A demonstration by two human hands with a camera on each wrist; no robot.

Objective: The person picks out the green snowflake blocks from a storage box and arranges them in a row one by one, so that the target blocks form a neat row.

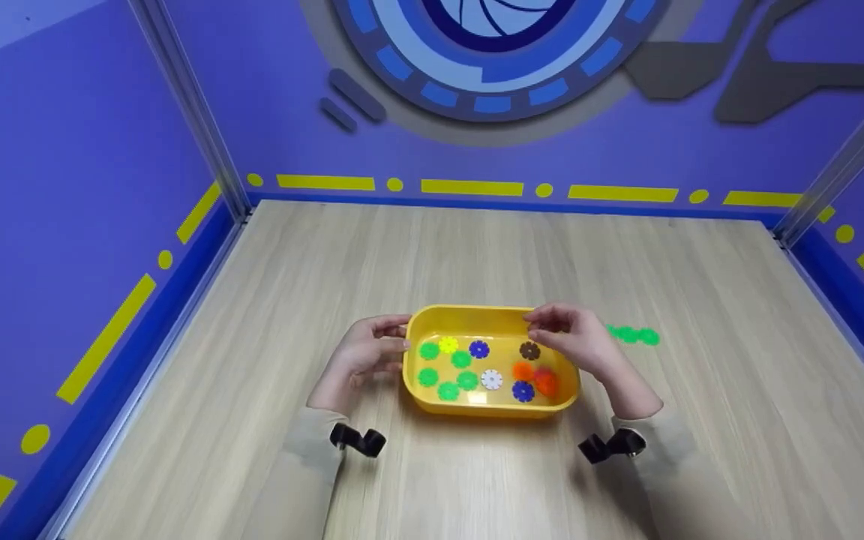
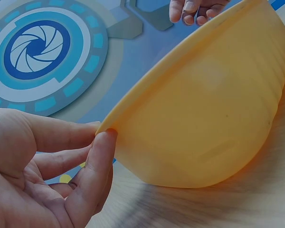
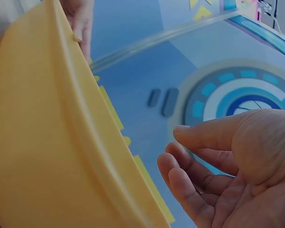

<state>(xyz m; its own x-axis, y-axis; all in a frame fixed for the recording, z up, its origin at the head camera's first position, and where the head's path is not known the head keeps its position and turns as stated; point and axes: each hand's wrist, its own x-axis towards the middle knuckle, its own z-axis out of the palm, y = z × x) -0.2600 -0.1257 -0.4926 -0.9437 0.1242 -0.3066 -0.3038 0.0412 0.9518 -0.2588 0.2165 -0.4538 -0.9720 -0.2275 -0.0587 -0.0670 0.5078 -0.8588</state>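
My left hand [image 1: 364,349] pinches the left rim of a yellow plastic bin [image 1: 477,410], thumb and fingertip on either side of the wall in the left wrist view. Inside lie notched plastic building discs: several green discs [image 1: 448,391], a yellow disc [image 1: 448,345], a white disc [image 1: 491,379], a brown disc [image 1: 529,350] and two blue discs [image 1: 479,349]. Orange-red discs [image 1: 546,382] look blurred at the bin's right end. Above that end is my right hand [image 1: 578,334], fingers loosely bent; the right wrist view shows nothing between them.
A short row of green discs [image 1: 631,334] lies on the wooden table [image 1: 327,262] just right of the bin, partly behind my right hand. Blue printed panels [image 1: 267,97] stand at the back and both sides.
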